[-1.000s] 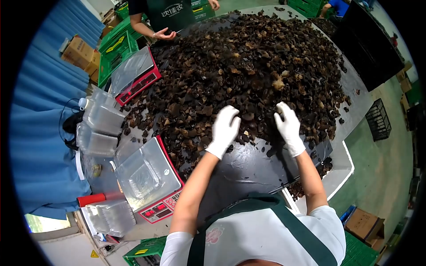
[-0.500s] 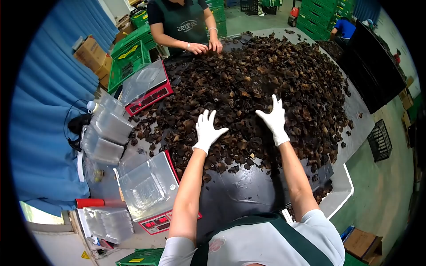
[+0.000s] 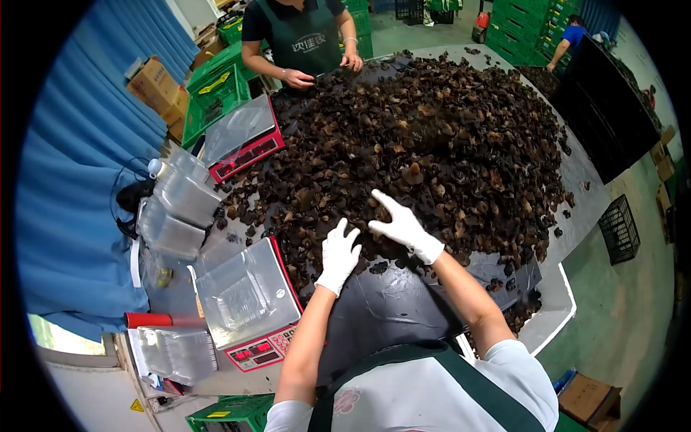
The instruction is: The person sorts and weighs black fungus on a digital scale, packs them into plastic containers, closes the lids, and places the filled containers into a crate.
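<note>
A wide heap of dark brown wood ear mushrooms [image 3: 461,158] covers much of the grey table [image 3: 392,299]. My left hand [image 3: 338,255], in a white glove, rests at the near edge of the heap with its fingers apart. Close by on its right, my right hand [image 3: 409,230], also gloved in white, reaches over the mushrooms with thumb and forefinger spread. Neither hand visibly holds anything, though some fingertips are partly lost against the dark pieces. Left of my left arm stands a red scale [image 3: 263,349] with a clear plastic tray [image 3: 248,291] on top.
Across the table a person in a green apron [image 3: 309,43] has both hands by the heap. A second red scale [image 3: 248,151] and stacks of clear plastic boxes [image 3: 176,353] line the left side. A white bin [image 3: 558,309] sits at the right; green crates [image 3: 515,36] stand behind.
Both my hands have drawn back toward me over the heap, and the right has come left, closer to the other. The person opposite has moved their hands apart.
</note>
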`<action>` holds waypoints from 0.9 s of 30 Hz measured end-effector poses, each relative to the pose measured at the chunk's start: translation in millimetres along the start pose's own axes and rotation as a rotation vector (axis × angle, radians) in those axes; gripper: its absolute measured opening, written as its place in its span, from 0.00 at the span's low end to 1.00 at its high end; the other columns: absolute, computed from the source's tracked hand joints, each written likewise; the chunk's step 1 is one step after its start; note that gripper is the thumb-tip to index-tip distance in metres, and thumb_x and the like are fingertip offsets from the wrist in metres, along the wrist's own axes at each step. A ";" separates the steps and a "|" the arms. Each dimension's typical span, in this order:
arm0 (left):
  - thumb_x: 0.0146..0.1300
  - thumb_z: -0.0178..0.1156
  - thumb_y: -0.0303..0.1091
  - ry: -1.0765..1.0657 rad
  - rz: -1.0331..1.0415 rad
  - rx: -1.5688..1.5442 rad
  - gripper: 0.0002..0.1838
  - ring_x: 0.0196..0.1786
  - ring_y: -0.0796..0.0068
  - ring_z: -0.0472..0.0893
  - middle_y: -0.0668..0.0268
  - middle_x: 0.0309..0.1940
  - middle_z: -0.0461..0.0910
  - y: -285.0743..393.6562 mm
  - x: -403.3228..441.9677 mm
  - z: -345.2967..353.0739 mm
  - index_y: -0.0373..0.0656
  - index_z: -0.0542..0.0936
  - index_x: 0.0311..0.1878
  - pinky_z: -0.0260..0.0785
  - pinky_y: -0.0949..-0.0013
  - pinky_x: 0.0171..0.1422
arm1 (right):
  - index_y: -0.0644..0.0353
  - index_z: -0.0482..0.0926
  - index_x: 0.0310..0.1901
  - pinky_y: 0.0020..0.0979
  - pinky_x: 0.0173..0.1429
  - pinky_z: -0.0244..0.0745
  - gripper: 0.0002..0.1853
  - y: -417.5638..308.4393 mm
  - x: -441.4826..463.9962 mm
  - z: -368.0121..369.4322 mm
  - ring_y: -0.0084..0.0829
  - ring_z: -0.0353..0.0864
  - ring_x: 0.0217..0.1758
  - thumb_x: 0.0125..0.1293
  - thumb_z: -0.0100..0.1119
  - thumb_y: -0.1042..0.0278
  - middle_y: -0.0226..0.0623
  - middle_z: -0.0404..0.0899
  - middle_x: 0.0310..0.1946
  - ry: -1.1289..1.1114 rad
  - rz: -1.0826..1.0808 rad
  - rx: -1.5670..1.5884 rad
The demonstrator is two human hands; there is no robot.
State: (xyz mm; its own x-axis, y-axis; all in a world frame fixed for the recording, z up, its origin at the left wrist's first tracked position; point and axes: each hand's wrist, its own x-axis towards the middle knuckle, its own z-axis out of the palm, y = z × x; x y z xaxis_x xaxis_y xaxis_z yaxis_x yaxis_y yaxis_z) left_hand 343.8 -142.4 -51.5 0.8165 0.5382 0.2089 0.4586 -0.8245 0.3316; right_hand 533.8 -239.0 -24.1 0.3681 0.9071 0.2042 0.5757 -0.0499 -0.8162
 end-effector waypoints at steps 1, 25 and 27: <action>0.55 0.65 0.37 0.030 -0.025 -0.042 0.26 0.60 0.51 0.71 0.54 0.67 0.65 -2.4 -2.3 -1.1 0.51 0.75 0.60 0.66 0.54 0.63 | 0.52 0.62 0.70 0.33 0.58 0.74 0.41 1.6 0.3 -6.8 0.36 0.78 0.56 0.55 0.66 0.54 0.42 0.63 0.70 0.055 0.076 0.148; 0.58 0.60 0.45 -0.001 -0.087 0.093 0.20 0.71 0.50 0.59 0.55 0.68 0.64 -24.8 27.4 12.3 0.48 0.79 0.52 0.54 0.51 0.72 | 0.49 0.81 0.47 0.59 0.68 0.56 0.18 6.2 -12.6 7.6 0.44 0.55 0.73 0.54 0.66 0.55 0.46 0.57 0.71 -0.064 0.074 -0.859; 0.58 0.60 0.39 0.057 -0.082 0.104 0.15 0.67 0.50 0.65 0.53 0.65 0.68 -15.4 16.1 4.5 0.47 0.81 0.47 0.59 0.53 0.70 | 0.49 0.81 0.50 0.57 0.68 0.56 0.19 -3.9 -26.3 6.5 0.44 0.55 0.74 0.55 0.65 0.57 0.46 0.56 0.72 -0.091 0.061 -0.839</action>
State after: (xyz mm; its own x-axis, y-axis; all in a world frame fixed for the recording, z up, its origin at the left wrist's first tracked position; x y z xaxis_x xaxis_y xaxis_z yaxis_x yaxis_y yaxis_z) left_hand 351.5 -121.8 -57.4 0.7549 0.6113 0.2375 0.5593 -0.7892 0.2535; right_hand 517.1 -260.0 -29.9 0.3766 0.9210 0.0992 0.9212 -0.3611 -0.1452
